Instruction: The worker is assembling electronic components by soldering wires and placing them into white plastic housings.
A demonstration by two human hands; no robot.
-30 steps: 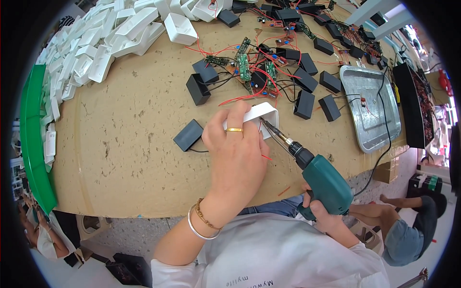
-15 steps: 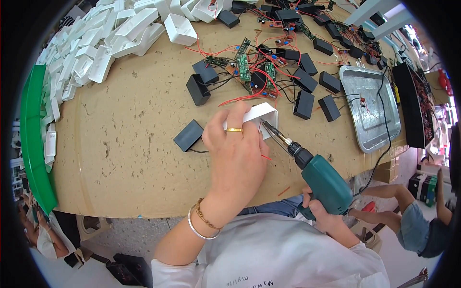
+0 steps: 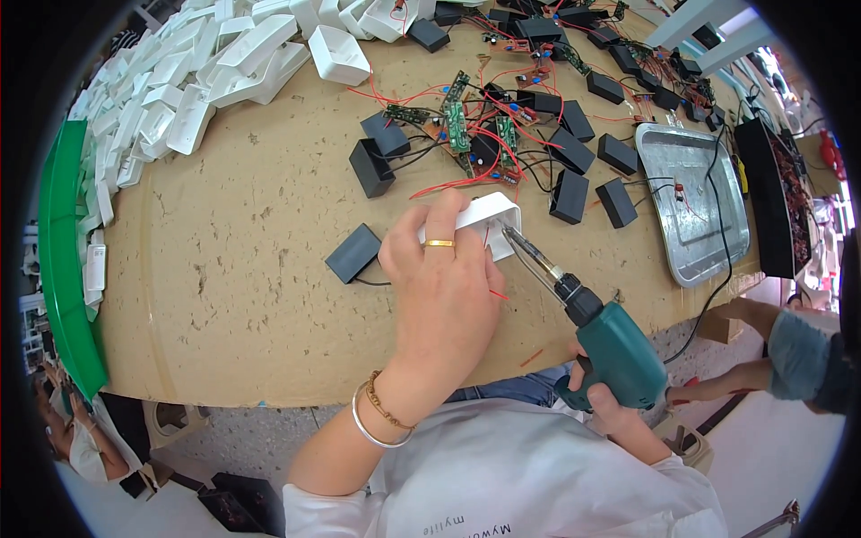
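Observation:
My left hand (image 3: 444, 287) is closed around a white plastic case (image 3: 496, 209) above the table, its open side turned right. A bit of red wire pokes out beneath the fingers. In my right hand (image 3: 608, 408) is a green, pistol-shaped soldering gun (image 3: 621, 352), gripped by its black handle. Its metal tip points up and left, at the mouth of the case; whether it touches anything inside I cannot tell. Left of my left hand lies a black box (image 3: 354, 254) with a black wire. Beyond the case are tangled green circuit boards (image 3: 456, 125) with red wires.
White plastic cases (image 3: 256, 45) are heaped at the far left, beside a green curved rim (image 3: 70, 269). Several black boxes (image 3: 569, 195) spread across the far right. A metal tray (image 3: 695, 242) stands at the right, a black cord crossing it. Another person's leg (image 3: 731, 387) shows beyond.
The soldering gun has shifted slightly right, its tip drawn back a little from inside the case. My left hand and the case stay nearly still. A person at the right has moved.

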